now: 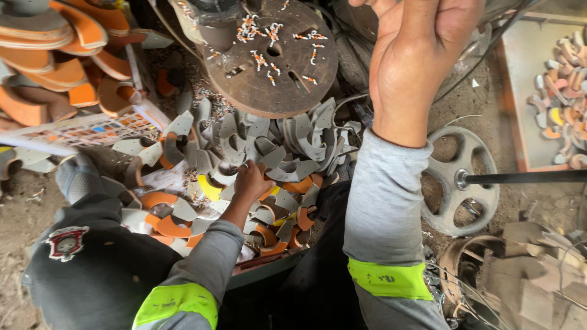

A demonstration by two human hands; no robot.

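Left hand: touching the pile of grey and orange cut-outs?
Touching. The head view shows the left hand pressed down into the pile of grey and orange cut-outs, fingers buried among the pieces with no gap visible.

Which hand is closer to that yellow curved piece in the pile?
Left. The left hand is down in the pile, right beside the yellow curved piece. The right hand is raised, well away from it.

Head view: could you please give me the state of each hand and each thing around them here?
Left hand: reaching down into the pile, fingers curled on a piece.
Right hand: raised, fingertips out of frame.
Pile of grey and orange cut-outs: loose, heaped, overlapping.
Round wooden block: flat, strewn with small scraps.
Spoked wheel: lying flat, dark rod across it.
Orange soles: stacked in a basket.
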